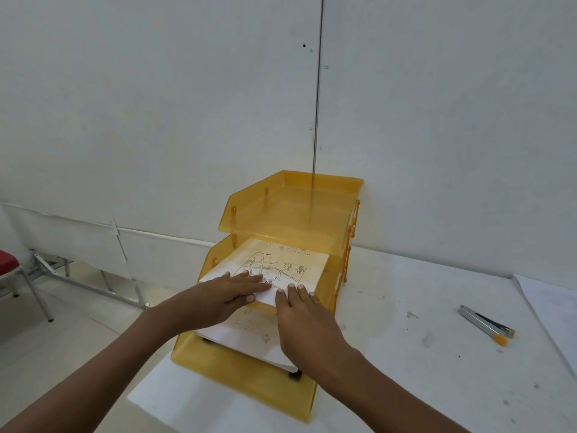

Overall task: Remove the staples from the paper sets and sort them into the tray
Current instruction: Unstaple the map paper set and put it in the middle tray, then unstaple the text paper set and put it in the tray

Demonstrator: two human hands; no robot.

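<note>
Yellow see-through plastic formed the stacked tray (237, 379), its front lip nearest to me on the white table (406, 385). Just beyond that lip, a lower stack (246, 335) of white paper lay in the bottom tier. Above it, both of the person's hands rested on a printed sheet (281, 264) in the middle tier. The sheet's long axis ran straight away from the person toward 12 o'clock, and its near edge stuck out of the tier at 6 o'clock. Any further slide into the tier would, I judged, go along that line. The right hand (299, 314) was the nearer one and covered the sheet's near right corner. The left hand (231, 292) lay a little farther in, at about 10 o'clock from the right, with its fingers reaching over the map drawing. Neither hand grasped anything. All fingers were straight and flat, pressing down on the paper, palms low. At 3 o'clock from the tray, well apart from both hands, a metal staple remover (487, 323) with an orange tip lay on the table. Past it, loose paper (555, 307) ran along the table's right edge. Farther back, the top tier (281, 220) held nothing I could see. At 9 o'clock, off the table, part of a red chair (6, 264) showed, and behind everything stood the pale wall (156, 104).
</note>
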